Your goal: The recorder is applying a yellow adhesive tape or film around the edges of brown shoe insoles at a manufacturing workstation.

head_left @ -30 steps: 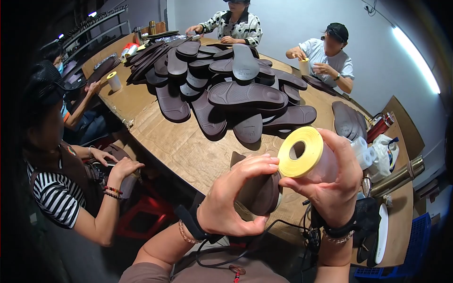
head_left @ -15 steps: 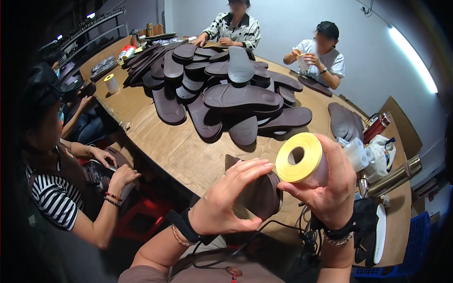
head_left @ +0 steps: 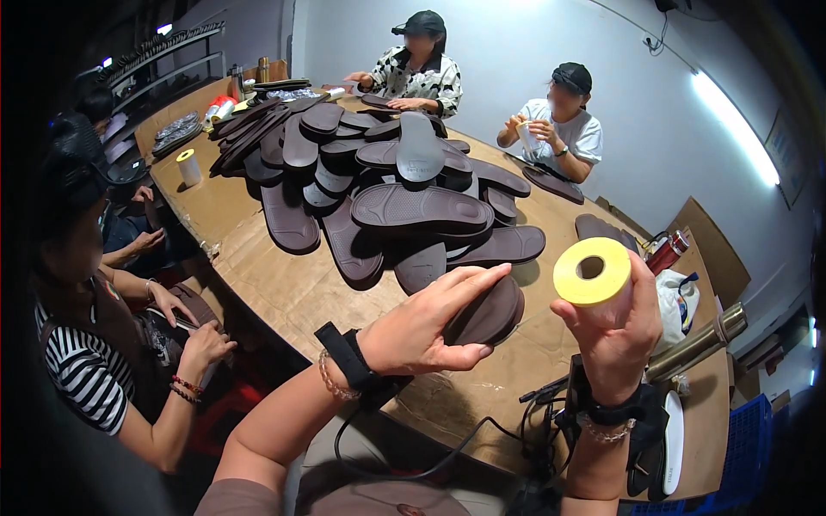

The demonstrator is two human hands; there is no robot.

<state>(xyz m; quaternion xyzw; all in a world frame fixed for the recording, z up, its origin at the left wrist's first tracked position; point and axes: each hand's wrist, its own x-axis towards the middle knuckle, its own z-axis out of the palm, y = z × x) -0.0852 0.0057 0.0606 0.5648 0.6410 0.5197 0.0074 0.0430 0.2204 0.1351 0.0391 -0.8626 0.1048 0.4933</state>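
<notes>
My right hand (head_left: 621,344) grips a roll of clear film with a yellow end face (head_left: 568,273) and a hole through its core, raised above the table's near right part. To its left, my left hand (head_left: 422,322) has its thumb and fingers around a dark brown insole (head_left: 489,316), one end of which sticks out past the palm; its other end is hidden. Beyond both hands lies a large heap of dark brown insoles (head_left: 422,208), stacked loosely at many angles.
A cardboard-covered table (head_left: 267,279) spans the scene. Another yellow-ended roll (head_left: 188,168) stands at its left. To the right are a metal flask (head_left: 701,342), a white bag (head_left: 675,301) and black cables (head_left: 538,430). Co-workers sit at left; two people (head_left: 559,129) work across the table.
My right hand has carried the roll right, away from the insole. My left hand has turned, its fingers now around the insole. The view has shifted slightly.
</notes>
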